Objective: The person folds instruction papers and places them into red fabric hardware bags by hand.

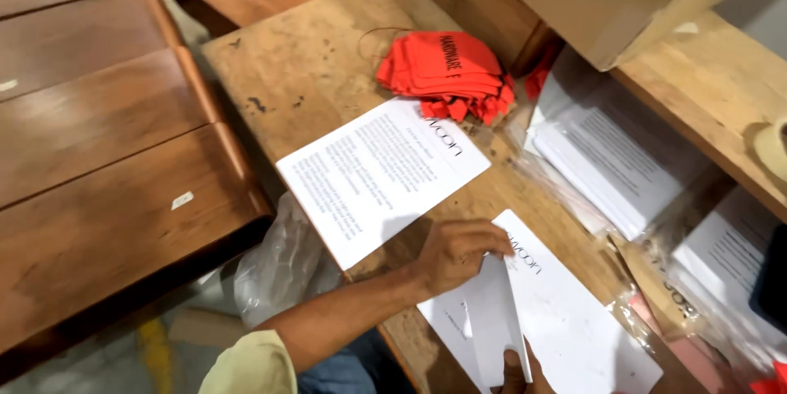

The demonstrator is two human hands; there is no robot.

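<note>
Left hand (455,255) pressed fingertips on a white printed sheet (566,320) lying on the desk (311,66); right hand (516,369), barely visible below, pinched its folded flap. I judged it light, limp, crease-prone: best gripped at an edge.

The left hand (455,253) is bare, with no ring, watch or glove showing. Its forearm is bare as well, up to a short pale yellow-green sleeve (246,368) with a soft, loose hem. Blue denim trousers (344,365) show below the arm. Of the right hand (518,371) only a bare part shows at the bottom edge.
</note>
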